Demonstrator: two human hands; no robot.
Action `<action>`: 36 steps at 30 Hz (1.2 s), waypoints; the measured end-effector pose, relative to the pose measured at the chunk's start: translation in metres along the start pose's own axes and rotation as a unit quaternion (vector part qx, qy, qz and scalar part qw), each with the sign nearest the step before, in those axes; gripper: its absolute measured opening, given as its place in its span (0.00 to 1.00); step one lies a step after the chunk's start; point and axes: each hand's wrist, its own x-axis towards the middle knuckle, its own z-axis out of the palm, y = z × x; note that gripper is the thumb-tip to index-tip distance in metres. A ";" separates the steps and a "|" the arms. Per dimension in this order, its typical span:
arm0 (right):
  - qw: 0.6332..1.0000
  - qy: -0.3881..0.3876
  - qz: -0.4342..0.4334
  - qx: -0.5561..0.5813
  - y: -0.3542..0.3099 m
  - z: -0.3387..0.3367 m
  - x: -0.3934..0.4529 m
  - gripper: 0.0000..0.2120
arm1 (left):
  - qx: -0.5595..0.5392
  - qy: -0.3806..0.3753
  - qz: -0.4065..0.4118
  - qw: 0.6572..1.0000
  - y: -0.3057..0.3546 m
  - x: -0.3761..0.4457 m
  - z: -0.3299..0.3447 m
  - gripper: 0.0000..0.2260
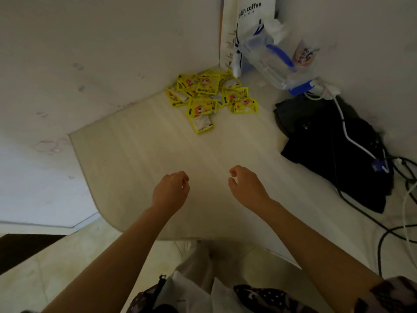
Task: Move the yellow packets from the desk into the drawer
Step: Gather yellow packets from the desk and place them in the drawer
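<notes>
Left hand (170, 192) and right hand (246, 185): hovering, loosely curled, holding nothing. Yellow packets (209, 96): lying heaped well beyond both. Drawer: unseen. Risk: slippery packets likely scattering when scooped.

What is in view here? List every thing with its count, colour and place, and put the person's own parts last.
yellow packets: a loose pile, count unclear, yellow with cartoon print, far corner of the desk
desk: one, pale wood, centre of view
paper bag: one, white with dark "coffee" lettering, upright in the far right corner
plastic jug: one, clear with blue handle and base, tilted beside the paper bag
cup: one, pale with a printed picture, behind the jug
black bag: one, black, right side of the desk
cables: several, white and black, over and beside the black bag
left hand: one, loosely curled, empty, above the near desk
right hand: one, loosely curled, empty, above the near desk
</notes>
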 end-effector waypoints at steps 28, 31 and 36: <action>0.996 0.001 0.036 -0.078 0.026 -0.076 0.285 0.20 | -0.050 -0.002 -0.235 0.971 0.065 0.251 0.009 0.36; 0.994 0.004 0.036 -0.103 0.033 -0.078 0.307 0.23 | -0.036 0.016 -0.254 0.966 0.072 0.258 0.017 0.43; 0.994 0.012 0.019 -0.105 0.046 -0.075 0.326 0.28 | -0.069 -0.003 -0.286 0.956 0.068 0.264 0.014 0.51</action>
